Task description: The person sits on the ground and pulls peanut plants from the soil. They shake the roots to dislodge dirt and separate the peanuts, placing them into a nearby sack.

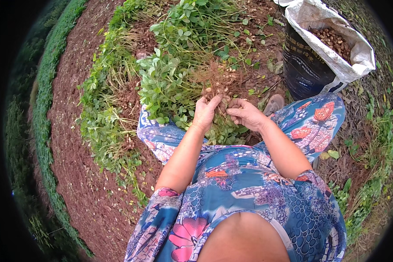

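Note:
My left hand (207,111) grips a pulled peanut plant at its root end, thumb on top. The tangle of thin brown roots (216,73) with pale peanut pods spreads just beyond the fingers, and the plant's green leaves (224,129) hang down towards my lap. Close by on the right, my right hand (247,114) has its fingers curled at the edge of the roots. Whether a pod is inside those fingers is hidden. More uprooted peanut plants (165,83) lie in a leafy heap against my left hand's side.
A dark woven sack (303,70) with a rolled white rim stands open at the right, holding many peanut pods (332,42). It bears writing. A row of pulled plants (101,114) lies along the reddish soil (75,137) at left. A shoe (274,104) shows near the sack.

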The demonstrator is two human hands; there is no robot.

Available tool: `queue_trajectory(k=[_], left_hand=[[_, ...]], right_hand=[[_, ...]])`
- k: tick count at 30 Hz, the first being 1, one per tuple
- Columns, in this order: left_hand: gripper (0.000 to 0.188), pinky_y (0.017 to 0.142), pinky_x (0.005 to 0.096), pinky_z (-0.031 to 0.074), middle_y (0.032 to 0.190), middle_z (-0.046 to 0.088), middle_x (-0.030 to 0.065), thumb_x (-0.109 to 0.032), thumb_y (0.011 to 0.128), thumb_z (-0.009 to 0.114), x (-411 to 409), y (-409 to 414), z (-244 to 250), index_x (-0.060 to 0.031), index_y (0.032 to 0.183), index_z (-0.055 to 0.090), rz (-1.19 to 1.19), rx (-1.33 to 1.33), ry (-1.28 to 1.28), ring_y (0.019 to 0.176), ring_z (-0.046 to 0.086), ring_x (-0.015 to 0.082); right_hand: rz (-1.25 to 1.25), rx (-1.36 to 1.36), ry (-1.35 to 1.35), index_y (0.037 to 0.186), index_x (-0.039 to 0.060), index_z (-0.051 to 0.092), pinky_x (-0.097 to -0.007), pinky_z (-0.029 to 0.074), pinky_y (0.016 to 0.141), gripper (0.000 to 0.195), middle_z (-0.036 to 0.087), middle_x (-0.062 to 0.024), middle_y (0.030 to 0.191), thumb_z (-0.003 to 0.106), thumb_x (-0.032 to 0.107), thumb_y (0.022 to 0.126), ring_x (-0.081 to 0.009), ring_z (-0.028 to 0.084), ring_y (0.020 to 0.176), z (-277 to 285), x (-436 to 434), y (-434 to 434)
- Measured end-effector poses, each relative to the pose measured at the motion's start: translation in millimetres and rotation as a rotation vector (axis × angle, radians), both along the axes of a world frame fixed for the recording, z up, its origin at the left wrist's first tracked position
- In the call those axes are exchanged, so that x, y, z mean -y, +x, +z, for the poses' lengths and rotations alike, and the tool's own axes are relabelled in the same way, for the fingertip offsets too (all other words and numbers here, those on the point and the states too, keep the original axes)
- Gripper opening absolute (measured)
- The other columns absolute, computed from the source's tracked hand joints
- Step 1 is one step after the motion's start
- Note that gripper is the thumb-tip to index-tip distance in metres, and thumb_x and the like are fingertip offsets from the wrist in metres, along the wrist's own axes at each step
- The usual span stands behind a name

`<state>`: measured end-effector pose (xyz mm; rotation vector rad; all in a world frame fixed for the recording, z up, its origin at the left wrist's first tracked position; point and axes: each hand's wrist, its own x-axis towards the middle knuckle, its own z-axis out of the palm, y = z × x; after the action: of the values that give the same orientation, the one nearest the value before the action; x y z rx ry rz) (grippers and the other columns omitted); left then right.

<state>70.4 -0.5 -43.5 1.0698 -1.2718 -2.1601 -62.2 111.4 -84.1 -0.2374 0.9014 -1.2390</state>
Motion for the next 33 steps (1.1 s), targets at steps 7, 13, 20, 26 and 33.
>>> queue_trajectory(k=[7, 13, 20, 26, 33], left_hand=[[0.021, 0.060, 0.0236, 0.046, 0.089, 0.064, 0.0028, -0.016, 0.087, 0.060, -6.0, 2.4, -4.3, -0.0033, 0.103, 0.060, 0.034, 0.085, 0.049, 0.069, 0.056, 0.0086], [0.026, 0.069, 0.0266, 0.052, 0.098, 0.063, 0.0052, -0.015, 0.088, 0.057, 5.5, 23.0, -0.5, -0.0013, 0.110, 0.055, -0.200, 0.065, 0.206, 0.079, 0.063, 0.0136], [0.024, 0.079, 0.0282, 0.049, 0.101, 0.063, 0.0051, -0.011, 0.088, 0.057, -11.5, 7.8, 11.4, -0.0008, 0.110, 0.056, -0.295, 0.013, -0.090, 0.086, 0.059, 0.0116], [0.023, 0.068, 0.0260, 0.050, 0.095, 0.065, 0.0070, -0.012, 0.087, 0.056, 3.0, 21.5, 9.4, -0.0026, 0.108, 0.057, -0.289, -0.139, 0.317, 0.080, 0.062, 0.0147], [0.021, 0.040, 0.0199, 0.034, 0.077, 0.059, 0.0000, -0.023, 0.086, 0.059, 7.1, 17.7, 20.9, -0.0075, 0.099, 0.058, -0.226, -0.016, 0.515, 0.057, 0.051, 0.0080]], right_hand=[[-0.368, 0.127, 0.045, 0.098, 0.0083, 0.052, -0.0209, 0.051, 0.063, 0.014, 0.057, -0.0014, 0.086, 0.060, 0.007, 0.087, -0.0114, 0.059, 0.076, 0.7, -2.1, 11.1], [-0.369, 0.194, -0.021, 0.099, 0.0076, 0.054, -0.0227, 0.051, 0.057, 0.014, 0.056, -0.0021, 0.084, 0.057, 0.011, 0.086, -0.0122, 0.059, 0.074, 4.8, -8.9, -18.0], [-0.250, -0.657, -0.304, 0.120, -0.0017, 0.051, -0.0278, 0.047, 0.085, 0.044, 0.063, -0.0061, 0.108, 0.068, 0.016, 0.084, -0.0117, 0.058, 0.093, 51.9, 8.3, 4.7], [0.097, 0.088, -0.475, 0.104, 0.0026, 0.056, -0.0205, 0.047, 0.056, 0.026, 0.063, -0.0039, 0.086, 0.063, 0.020, 0.086, -0.0095, 0.058, 0.073, 23.6, -2.0, -31.6], [-0.132, -0.054, -0.116, 0.113, 0.0071, 0.056, -0.0177, 0.037, 0.041, 0.030, 0.056, -0.0003, 0.081, 0.061, 0.024, 0.088, -0.0055, 0.049, 0.056, 38.5, -2.1, -21.4]])
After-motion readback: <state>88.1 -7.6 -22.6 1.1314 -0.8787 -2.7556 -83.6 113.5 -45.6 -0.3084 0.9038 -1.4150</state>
